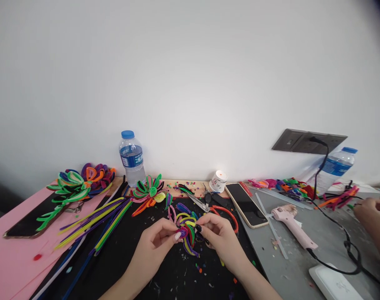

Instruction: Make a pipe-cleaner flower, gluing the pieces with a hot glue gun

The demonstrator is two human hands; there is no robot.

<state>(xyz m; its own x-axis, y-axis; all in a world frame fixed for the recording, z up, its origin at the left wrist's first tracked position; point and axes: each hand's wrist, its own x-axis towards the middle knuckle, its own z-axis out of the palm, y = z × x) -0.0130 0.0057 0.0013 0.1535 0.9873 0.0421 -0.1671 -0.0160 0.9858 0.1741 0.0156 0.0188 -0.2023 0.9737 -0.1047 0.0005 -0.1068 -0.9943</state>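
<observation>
A multicoloured pipe-cleaner flower (190,234) is held between my two hands over the black mat (127,256). My left hand (160,241) pinches a magenta and purple coil at its left side. On the other side, my right hand (219,239) has thumb and fingers closed on the flower's right part. Just behind my right hand lie scissors with red handles (230,214). Another pipe-cleaner flower (152,191) rests behind and to the left, beside loose yellow, purple and green pipe cleaners (93,221).
Water bottles (132,160) stand at the wall, left and right (336,166). A paper cup (219,182), a phone (246,205), a pink glue gun (294,229) with a black cable and a white box (333,283) lie right. Another person's hand (375,221) is far right.
</observation>
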